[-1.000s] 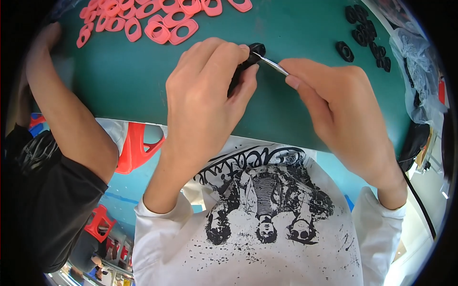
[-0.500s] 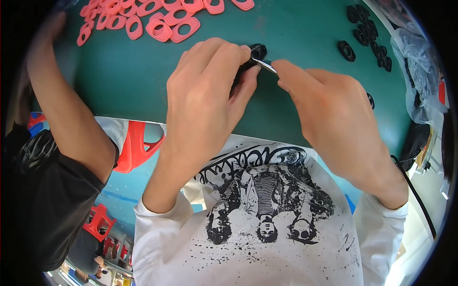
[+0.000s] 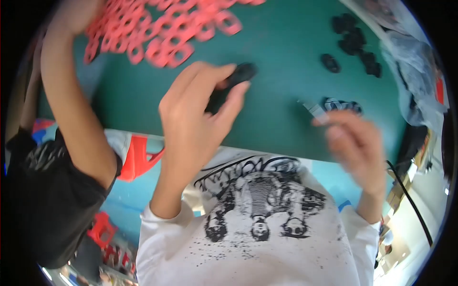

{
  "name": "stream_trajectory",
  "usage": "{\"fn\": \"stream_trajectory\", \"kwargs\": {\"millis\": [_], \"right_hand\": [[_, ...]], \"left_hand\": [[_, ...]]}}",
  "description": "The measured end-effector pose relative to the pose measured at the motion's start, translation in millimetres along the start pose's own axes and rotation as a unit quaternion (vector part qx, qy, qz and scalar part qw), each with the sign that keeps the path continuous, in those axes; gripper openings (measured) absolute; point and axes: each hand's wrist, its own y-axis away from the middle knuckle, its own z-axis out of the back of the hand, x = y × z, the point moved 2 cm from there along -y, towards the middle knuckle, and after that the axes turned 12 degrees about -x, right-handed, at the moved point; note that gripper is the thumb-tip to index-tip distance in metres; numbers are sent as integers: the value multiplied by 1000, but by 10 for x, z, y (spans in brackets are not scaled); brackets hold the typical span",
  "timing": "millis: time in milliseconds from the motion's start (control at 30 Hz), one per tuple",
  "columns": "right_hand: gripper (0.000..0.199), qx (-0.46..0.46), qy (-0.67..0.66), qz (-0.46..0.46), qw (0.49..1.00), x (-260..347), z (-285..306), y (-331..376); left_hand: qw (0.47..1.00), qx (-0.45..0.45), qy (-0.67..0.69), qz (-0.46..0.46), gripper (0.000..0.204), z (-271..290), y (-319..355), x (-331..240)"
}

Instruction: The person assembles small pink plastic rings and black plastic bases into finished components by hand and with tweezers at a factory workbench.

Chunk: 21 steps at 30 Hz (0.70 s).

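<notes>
Between the thumb and forefinger of my left hand (image 3: 193,105) is a small black oval part (image 3: 244,72), held just above the green tabletop. My right hand (image 3: 358,145), blurred by motion, is closed around a slim silver metal tool (image 3: 314,111) whose tip points up and left; its exact kind is too smeared to tell. The tool is well apart from the black part. Just beyond the right fingers lie a few black rings (image 3: 342,105) with pale edges.
Many flat pink rings (image 3: 174,28) cover the far left of the green table (image 3: 276,43). Several black parts (image 3: 353,40) lie at the far right, near a clear plastic bag (image 3: 403,71). A co-worker's arm (image 3: 67,95) reaches in at left. A red stool (image 3: 138,159) stands below the table edge.
My right hand has drawn the metal tool away from the black part, rightward and toward me. My left hand keeps hold of the part. The view has shifted slightly.
</notes>
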Motion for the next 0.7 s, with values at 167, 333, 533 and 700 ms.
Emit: {"fn": "stream_trajectory", "kwargs": {"millis": [167, 333, 533, 700], "right_hand": [[13, -29, -55, 28, 998, -425, 385, 653], [13, -86, -219, -314, 920, -1637, 1570, 2185], [20, -577, 18, -333, 745, -2455, 2804, 3055], [22, -669, 334, -181, 639, -2798, 4063, 2453]], "left_hand": [[993, 55, -102, -28, 24, -80, 8, -114], [986, 107, -126, 20, 39, -92, -53, -104], [976, 114, -122, -141, 22, -274, -31, 65], [980, 103, -162, -55, 17, -148, -100, -62]]}}
